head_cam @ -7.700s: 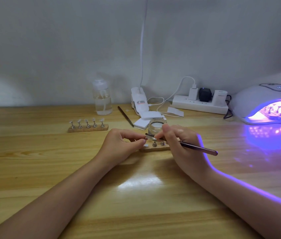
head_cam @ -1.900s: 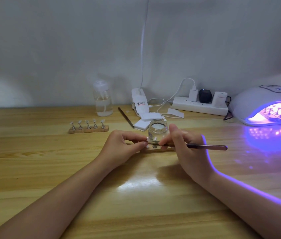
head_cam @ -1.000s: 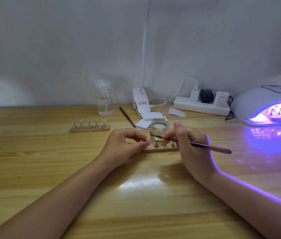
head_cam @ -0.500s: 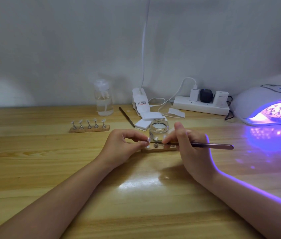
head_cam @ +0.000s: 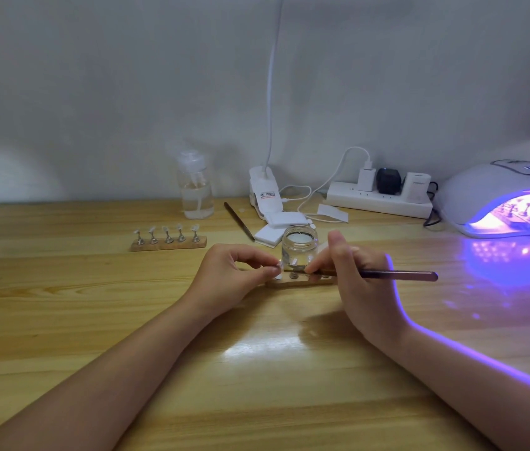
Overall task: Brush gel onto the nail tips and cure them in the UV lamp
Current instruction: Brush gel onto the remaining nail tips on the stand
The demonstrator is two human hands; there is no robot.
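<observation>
The table (head_cam: 61, 320) is lying wide and bare along its left side, its wood grain running across, with open room between the near edge and the hands. Toward the back left a spare rack (head_cam: 169, 243) is standing with five white tips on metal pegs, well apart from the hands, and a clear pump bottle (head_cam: 195, 190) is standing behind it near the wall (head_cam: 126, 76).

The left hand (head_cam: 229, 278) is resting on the table with its fingers curled, thumb and forefinger pinching the left end of the rack (head_cam: 302, 281) at the table's middle. That wooden strip is lying flat, its pegs carrying small pale tips (head_cam: 294, 264), partly hidden by the fingers. A glass jar (head_cam: 299, 244) is standing open just behind it. Behind the jar, white pads (head_cam: 284, 222) and a dark stick (head_cam: 239, 221) are lying, a clip lamp (head_cam: 265, 193) is standing, and a power strip (head_cam: 379, 200) is sitting against the wall.

The right hand (head_cam: 358, 278) is pinching the brush (head_cam: 397, 275) near its front, the handle pointing right and level, the bristle end reaching a tip at the rack's middle. Whether bristles are touching is too small to tell.

At the far right the lamp (head_cam: 491, 193) is glowing violet, a third rack (head_cam: 520, 219) sitting inside, and light is spilling over the table and the right forearm.
</observation>
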